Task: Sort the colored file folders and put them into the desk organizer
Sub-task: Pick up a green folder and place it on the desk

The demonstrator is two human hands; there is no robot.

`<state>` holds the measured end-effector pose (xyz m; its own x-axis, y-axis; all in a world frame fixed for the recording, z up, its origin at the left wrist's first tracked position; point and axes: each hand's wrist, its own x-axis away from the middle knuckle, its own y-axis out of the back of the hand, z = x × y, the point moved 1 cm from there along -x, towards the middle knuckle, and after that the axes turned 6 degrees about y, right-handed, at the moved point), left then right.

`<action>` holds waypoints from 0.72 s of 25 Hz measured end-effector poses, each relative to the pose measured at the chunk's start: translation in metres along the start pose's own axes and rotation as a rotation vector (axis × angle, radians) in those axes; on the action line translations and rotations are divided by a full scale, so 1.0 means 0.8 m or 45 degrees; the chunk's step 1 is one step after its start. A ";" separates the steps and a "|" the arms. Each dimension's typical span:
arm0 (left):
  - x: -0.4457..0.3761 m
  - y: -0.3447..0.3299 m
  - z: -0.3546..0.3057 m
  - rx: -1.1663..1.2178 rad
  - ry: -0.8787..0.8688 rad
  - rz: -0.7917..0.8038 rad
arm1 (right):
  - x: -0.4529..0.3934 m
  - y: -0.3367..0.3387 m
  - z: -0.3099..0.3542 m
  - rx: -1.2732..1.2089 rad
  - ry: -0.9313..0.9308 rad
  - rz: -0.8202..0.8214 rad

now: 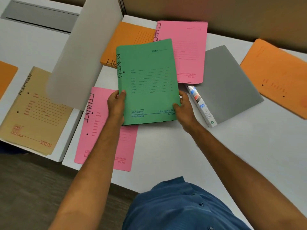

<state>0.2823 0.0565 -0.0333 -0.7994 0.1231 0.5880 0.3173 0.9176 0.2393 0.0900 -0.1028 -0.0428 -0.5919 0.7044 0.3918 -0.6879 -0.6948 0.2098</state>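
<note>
A green folder point(149, 80) marked ADMIN is held above the white desk point(216, 155) in the middle of the view. My left hand point(116, 103) grips its lower left edge and my right hand point(184, 108) grips its lower right corner. Under it lie a pink FINANCE folder point(93, 130) at the near left, a second pink FINANCE folder point(187, 50) behind, and an orange HR folder point(126, 40) at the back. A grey folder point(227, 83) with a labelled spine lies to the right. No desk organizer is in view.
A white partition panel point(79, 55) stands between this desk and the desk on the left, where a tan ADMIN folder point(34, 112) and an orange folder's corner point(6, 75) lie. Another orange folder point(279, 77) lies at the far right. A brown wall point(216, 12) runs behind.
</note>
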 end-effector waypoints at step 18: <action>0.234 -0.164 0.118 0.092 -0.017 0.370 | 0.204 0.248 -0.103 -0.089 -0.087 -0.417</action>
<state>0.0427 -0.0047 -0.0277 -0.6875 0.3890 0.6132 0.4969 0.8678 0.0066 -0.1777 -0.1135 -0.0109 -0.3067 0.8755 0.3735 -0.8655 -0.4198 0.2734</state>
